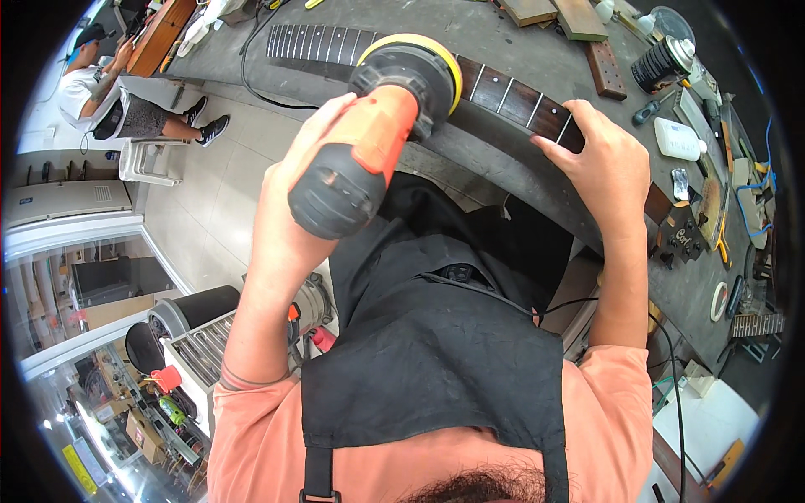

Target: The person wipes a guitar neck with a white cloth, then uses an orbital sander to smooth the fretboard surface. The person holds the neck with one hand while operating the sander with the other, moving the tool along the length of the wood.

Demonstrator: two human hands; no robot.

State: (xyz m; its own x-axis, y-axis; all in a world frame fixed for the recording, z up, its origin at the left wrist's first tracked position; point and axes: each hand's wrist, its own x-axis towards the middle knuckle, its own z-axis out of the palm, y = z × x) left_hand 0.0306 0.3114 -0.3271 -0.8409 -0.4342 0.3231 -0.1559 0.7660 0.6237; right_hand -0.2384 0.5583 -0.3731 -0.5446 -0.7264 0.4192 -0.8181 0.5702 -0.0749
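My left hand is closed round the body of an orange and black power polisher. Its round, yellow-edged pad is over the middle of a guitar neck, hiding some frets; whether pad and wood touch I cannot tell. The neck has a dark fretboard with metal frets and pale dots, and lies along the near edge of the bench. Near the headstock end, my right hand grips the neck, with thumb and fingers at the fretboard's edges.
On the grey bench stand a spray can, a white bottle, wooden blocks and a tape roll. A black cord runs off the left side. Another person sits at far left. A drawer cabinet stands below left.
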